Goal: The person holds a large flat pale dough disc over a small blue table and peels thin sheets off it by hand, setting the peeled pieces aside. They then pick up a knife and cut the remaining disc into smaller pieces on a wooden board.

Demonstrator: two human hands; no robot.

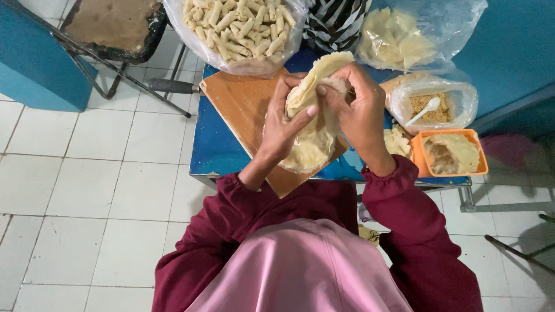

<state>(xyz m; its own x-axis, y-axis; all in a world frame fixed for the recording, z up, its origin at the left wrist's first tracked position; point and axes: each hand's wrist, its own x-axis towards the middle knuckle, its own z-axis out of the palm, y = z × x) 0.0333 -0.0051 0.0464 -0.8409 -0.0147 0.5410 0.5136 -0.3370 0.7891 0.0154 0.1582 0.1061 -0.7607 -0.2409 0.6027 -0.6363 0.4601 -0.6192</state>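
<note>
Pink fabric (300, 268) and maroon sleeves (404, 219) sit closest to the lens, person seated at a small blue table (217, 150) over white floor tiles (75, 190). Both hands up over a wooden board (240, 110), working a stack of thin pale wrapper sheets (315, 144). Left hand (283, 124) cups the stack from the side, thumb laid across the top sheet, fingers curled narrow around the edge. Right hand (358, 112) pinches the upper edge of one sheet, thumb and fingertips closed on it, the flap lifted and folded back. Step looks like peeling a single wrapper off the stack; next move likely needs a slow, even pull so the thin sheet does not tear, left hand bracing the rest. Stack hangs just above the board, not clearly touching it. Behind: clear bag of finished rolled pieces (240, 29), another bag of pale sheets (399, 37), bag of brownish filling with a white spoon (430, 107), orange tub (454, 153) holding more pale dough scraps. Folding chair with a brown seat (113, 23) at upper left.
</note>
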